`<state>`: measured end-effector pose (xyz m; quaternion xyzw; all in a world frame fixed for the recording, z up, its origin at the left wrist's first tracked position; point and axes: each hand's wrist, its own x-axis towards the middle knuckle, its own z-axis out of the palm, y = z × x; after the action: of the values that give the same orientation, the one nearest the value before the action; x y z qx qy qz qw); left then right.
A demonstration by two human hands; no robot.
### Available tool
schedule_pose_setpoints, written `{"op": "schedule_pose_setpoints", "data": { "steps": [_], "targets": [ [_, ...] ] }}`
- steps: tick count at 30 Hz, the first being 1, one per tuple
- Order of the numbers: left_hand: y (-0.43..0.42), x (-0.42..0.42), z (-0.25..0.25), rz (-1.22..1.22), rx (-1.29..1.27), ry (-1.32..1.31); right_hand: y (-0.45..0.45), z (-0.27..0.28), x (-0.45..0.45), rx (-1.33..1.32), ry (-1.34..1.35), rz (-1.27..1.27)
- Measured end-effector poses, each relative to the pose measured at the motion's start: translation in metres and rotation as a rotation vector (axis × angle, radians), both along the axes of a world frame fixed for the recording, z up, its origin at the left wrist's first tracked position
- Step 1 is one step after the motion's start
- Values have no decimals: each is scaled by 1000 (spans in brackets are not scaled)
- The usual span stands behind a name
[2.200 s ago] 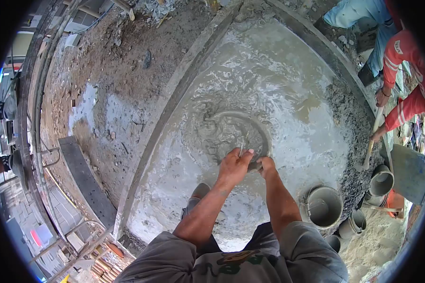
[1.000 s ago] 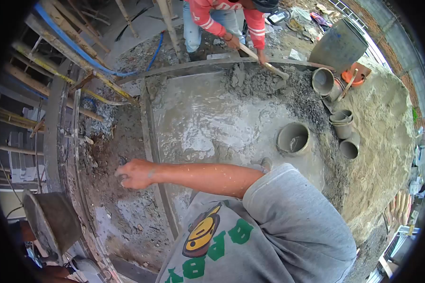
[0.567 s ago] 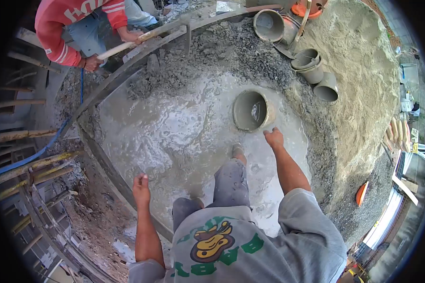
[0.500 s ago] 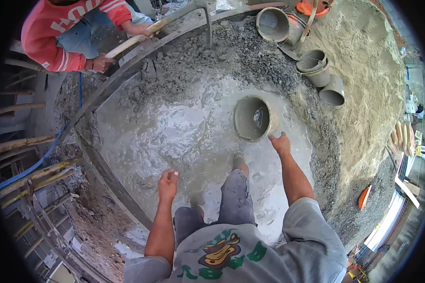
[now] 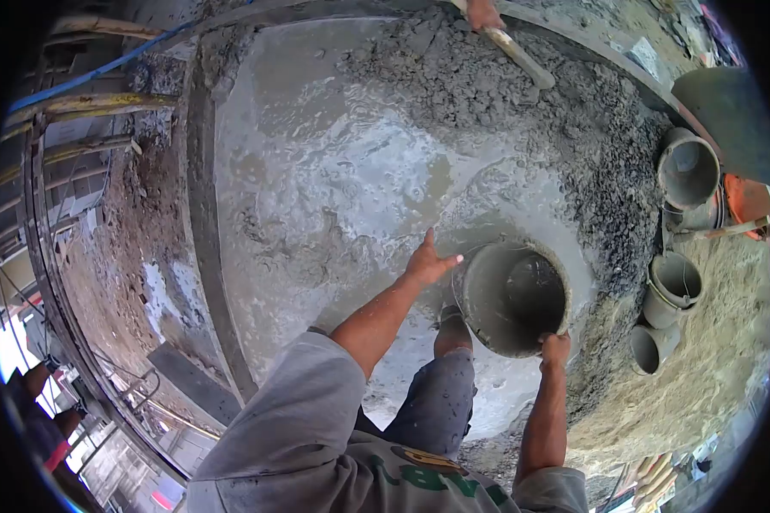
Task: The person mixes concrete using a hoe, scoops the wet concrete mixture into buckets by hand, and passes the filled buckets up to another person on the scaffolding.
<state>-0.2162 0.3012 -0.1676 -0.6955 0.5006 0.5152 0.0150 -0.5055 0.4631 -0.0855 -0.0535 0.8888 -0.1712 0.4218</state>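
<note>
A grey, cement-coated bucket (image 5: 509, 299) is tilted so that its mouth faces me, with a little wet residue inside. My right hand (image 5: 554, 349) is closed on its near right rim. Close to the bucket's left side, my left hand (image 5: 430, 262) is open, thumb and fingers spread. The thin wire handle of the bucket curves beside that thumb; whether they touch I cannot tell. Wet cement mix (image 5: 342, 197) spreads around my legs, and one foot is sunk in it under the bucket's left edge.
Another person's hand (image 5: 485, 13) holds a wooden tool handle (image 5: 522, 60) at the top. Several buckets stand at the right, including a grey bucket (image 5: 688, 171), near a sand pile (image 5: 701, 385). A border board (image 5: 204, 197) edges the mix at left. Wooden poles (image 5: 94, 104) lie beyond.
My right hand has taken hold of the bucket's rim, and the bucket looks nearer and more tilted. My left hand has reached across to the bucket's side. The view has turned.
</note>
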Motion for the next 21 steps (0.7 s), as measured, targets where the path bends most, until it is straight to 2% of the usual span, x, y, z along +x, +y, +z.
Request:
{"op": "schedule_pose_setpoints", "data": {
  "steps": [3, 5, 6, 8, 9, 10, 12, 14, 17, 18, 21],
  "targets": [
    [2, 59, -21, 293, 88, 129, -40, 8, 42, -104, -74, 78],
    [-13, 109, -21, 587, 194, 335, -87, -9, 79, -182, -148, 60],
    [-25, 136, -17, 725, 242, 449, -115, -15, 105, -231, -134, 142],
    [-48, 188, 0, 884, 92, 529, -174, -24, 159, -383, -117, 360],
    [-54, 211, 1, 879, 53, 559, -204, -20, 188, -390, -47, 499],
    [-62, 235, -1, 872, 8, 588, -226, -34, 212, -618, 115, 668],
    [-68, 264, -4, 943, -29, 670, -270, -9, 286, -563, 331, 926],
    [-63, 273, -9, 1105, -5, 774, -296, -51, 337, -874, 666, 1161],
    [-20, 278, -72, 1299, 130, 1117, -306, -90, 419, -498, 649, 1332],
    [-7, 280, -70, 1445, 177, 1167, -311, -105, 430, -493, 623, 1421],
    [41, 297, -70, 1444, 128, 1418, -301, -132, 441, -409, 546, 1611]
  ]
}}
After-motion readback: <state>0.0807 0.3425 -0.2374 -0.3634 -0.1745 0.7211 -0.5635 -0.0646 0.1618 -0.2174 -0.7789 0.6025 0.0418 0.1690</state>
